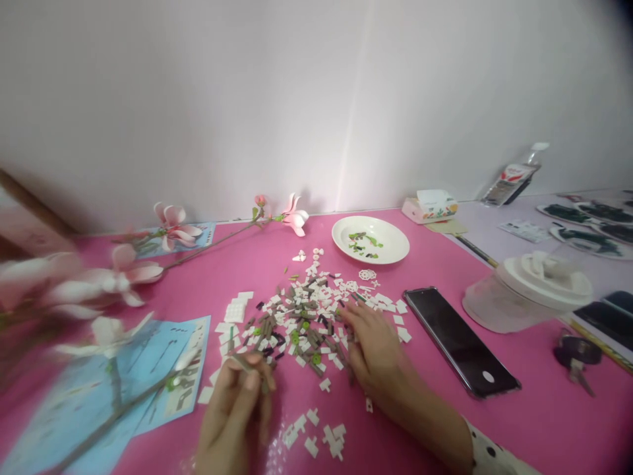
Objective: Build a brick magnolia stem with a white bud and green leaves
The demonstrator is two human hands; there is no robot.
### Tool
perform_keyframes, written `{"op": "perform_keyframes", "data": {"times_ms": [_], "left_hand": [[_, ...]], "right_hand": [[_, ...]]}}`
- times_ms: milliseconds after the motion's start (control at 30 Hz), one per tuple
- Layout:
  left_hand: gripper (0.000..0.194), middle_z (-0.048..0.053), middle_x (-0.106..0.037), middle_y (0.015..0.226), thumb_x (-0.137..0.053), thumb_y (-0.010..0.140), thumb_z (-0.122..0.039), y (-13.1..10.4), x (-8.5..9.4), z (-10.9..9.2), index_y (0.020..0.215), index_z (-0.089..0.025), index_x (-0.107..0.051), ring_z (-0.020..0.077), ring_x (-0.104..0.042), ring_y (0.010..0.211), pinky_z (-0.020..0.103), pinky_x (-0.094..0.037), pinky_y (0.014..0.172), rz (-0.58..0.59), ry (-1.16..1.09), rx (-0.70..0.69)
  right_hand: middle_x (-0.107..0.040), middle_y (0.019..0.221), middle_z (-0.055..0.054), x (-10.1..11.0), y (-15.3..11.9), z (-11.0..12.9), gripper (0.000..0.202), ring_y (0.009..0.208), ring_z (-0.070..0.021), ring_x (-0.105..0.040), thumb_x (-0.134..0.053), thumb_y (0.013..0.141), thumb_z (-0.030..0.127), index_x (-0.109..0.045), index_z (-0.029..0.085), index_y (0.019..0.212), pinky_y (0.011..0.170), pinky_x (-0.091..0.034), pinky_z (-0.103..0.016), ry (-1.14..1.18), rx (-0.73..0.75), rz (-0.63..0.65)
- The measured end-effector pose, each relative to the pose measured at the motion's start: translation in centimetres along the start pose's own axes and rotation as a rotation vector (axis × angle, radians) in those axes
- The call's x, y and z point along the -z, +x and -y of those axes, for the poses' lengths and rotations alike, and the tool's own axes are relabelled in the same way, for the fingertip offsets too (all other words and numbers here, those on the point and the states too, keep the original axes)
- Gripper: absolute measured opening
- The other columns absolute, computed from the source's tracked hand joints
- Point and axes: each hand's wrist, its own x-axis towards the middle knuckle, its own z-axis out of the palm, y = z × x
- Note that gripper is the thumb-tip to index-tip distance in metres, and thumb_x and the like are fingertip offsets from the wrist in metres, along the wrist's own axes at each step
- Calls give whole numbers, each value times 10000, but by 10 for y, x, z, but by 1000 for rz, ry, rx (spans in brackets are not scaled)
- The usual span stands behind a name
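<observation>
Pink covers a tabletop (386, 439) pushed against a plain pale wall (247, 99), where a person's two bare hands work at a loose pile of small white, grey-brown, black and green pieces (301, 313). The left hand (237, 402), in front of the pile, has its thumb and fingers closed on a grey-brown piece (243, 362). The right hand (373, 346) lies palm down over the pile's right side; whether its fingers grip anything cannot be told. Behind the pile sits a white plate (340, 249) of green and dark bits; to the right lie a black phone (459, 343), a lidded tub (494, 300) and keys (576, 363). Beyond, on a paler surface (487, 227), a bottle (512, 178) leans near the wall.

At left, pink-and-white blossoms (119, 274) blur and run out of the frame. Stems partly hide a light-blue printed sheet (163, 356), its markings too soft to read. The left wrist and a dotted right sleeve (494, 455) are cut off below, and the dark contents of dishes (588, 244) at far right are indistinct.
</observation>
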Motion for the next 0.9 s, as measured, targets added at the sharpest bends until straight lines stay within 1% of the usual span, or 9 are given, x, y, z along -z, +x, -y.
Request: {"op": "perform_keyframes", "data": {"times_ms": [67,133,200,267,400,500,567,733,900], "left_hand": [[364,-25,-655,832,-890,551,-294,0,1,0,831,-220,-670,119,-632,791,130,-540,671,-7,-1,17],[388,-30,-651,836,-894,546,-299,0,2,0,857,-227,-674,110,-628,800,127,-540,703,-22,-1,40],[406,-31,-650,853,-897,541,-296,0,3,0,875,-230,-676,105,-623,812,125,-538,723,-33,-17,51],[408,-32,-649,859,-899,539,-289,1,3,0,878,-229,-680,100,-618,804,124,-537,722,-33,-27,53],[399,-30,-654,817,-890,554,-307,2,3,1,888,-225,-686,99,-616,747,108,-529,629,-17,12,39],[357,-29,-641,777,-854,619,-318,1,3,2,909,-223,-667,69,-558,588,88,-452,449,18,51,11],[321,-25,-633,775,-827,661,-313,1,2,1,911,-218,-651,57,-498,508,105,-396,380,55,67,-2],[226,-24,-628,762,-743,762,-312,1,1,1,915,-205,-615,35,-402,409,135,-391,392,188,120,-44],[215,-24,-630,770,-705,796,-328,1,0,2,931,-208,-589,35,-407,405,128,-356,375,199,143,-75]], "right_hand": [[-572,1237,-171,0,1,-5,473,1173,-315,-506,-399,802,92,-491,117,1266,979,-416,-542,-13,-47,-49],[-589,1166,-180,1,1,-9,482,1087,-318,-537,-402,786,99,-483,105,1261,939,-430,-537,-32,-77,-75],[-597,1102,-179,2,2,-10,474,1034,-315,-546,-401,780,96,-490,97,1245,911,-439,-524,-40,-80,-68],[-593,1078,-176,2,3,-9,483,1031,-314,-540,-393,768,77,-482,93,1243,899,-443,-515,-32,-68,-51],[-587,1124,-167,3,3,-5,518,1035,-306,-538,-383,758,57,-434,108,1270,905,-440,-517,5,-61,-36],[-595,1132,-162,3,2,-5,510,1005,-298,-552,-381,769,53,-427,113,1273,888,-450,-507,17,-60,-29],[-595,1134,-168,3,2,-5,502,1000,-300,-554,-378,778,52,-430,107,1274,871,-457,-498,21,-61,-31],[-600,1121,-162,0,-1,-6,495,1003,-292,-554,-369,804,55,-424,112,1292,858,-457,-480,53,-33,-36],[-589,1157,-151,-2,-1,-4,505,1067,-295,-530,-376,812,51,-413,134,1308,907,-418,-488,106,11,-34]]}}
